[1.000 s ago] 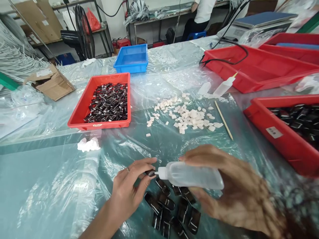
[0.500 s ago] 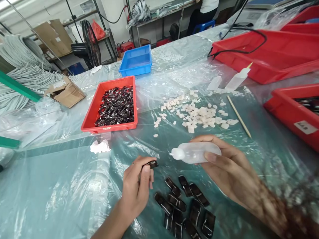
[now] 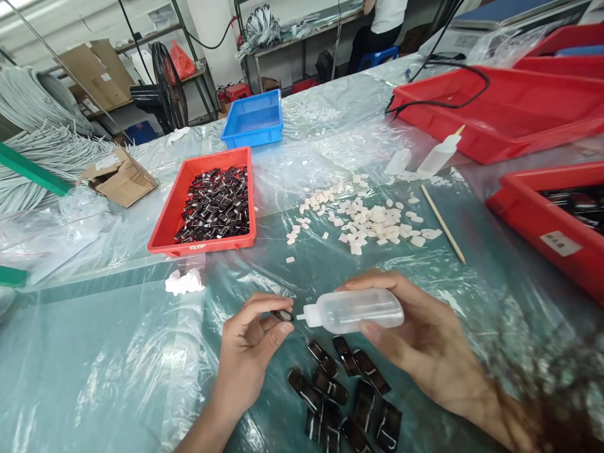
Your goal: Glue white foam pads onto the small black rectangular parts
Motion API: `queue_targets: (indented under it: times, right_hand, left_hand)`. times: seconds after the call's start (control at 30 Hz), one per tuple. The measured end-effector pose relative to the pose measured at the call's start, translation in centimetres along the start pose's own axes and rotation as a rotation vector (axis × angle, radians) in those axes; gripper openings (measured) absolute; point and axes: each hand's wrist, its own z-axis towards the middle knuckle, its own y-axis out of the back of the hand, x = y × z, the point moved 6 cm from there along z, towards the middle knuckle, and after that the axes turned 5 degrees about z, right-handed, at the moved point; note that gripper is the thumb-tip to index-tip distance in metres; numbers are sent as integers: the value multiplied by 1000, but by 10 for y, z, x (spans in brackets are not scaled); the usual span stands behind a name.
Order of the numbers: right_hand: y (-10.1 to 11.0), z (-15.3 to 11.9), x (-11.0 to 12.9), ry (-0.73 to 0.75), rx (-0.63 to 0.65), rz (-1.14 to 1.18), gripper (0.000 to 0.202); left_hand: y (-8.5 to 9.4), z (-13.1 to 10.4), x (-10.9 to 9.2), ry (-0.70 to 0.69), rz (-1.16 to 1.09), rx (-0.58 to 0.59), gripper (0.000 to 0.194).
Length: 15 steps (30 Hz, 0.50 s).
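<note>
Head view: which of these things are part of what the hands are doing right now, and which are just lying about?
In use:
- left hand, pinching a small dark part
- right hand, holding the squeeze bottle, nozzle at that part
- dark parts below the hands

Lying about:
- red tray of dark parts
- blue tray
- white bits
- wooden stick
- second bottle
- cardboard box

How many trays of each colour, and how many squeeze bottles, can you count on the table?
Red trays: 4
Blue trays: 1
Squeeze bottles: 3
Total: 8
</note>
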Motion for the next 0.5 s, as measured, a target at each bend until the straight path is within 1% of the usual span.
queue_targets:
  times: [0.13, 0.27, 0.37, 0.5]
  right_hand:
    - [-5, -5, 2, 116, 68, -87, 30]
    - [-5, -10, 5, 202, 78, -163, 38]
    - [-4, -10, 8, 211, 58, -180, 40]
    - [-4, -10, 7, 194, 50, -169, 41]
  left_hand:
    - [1, -3, -8, -85, 69, -9, 20]
    - [4, -3, -17, -141, 178, -5, 25]
    - [7, 0, -20, -154, 229, -25, 25]
    - [6, 0, -19, -162, 260, -10, 26]
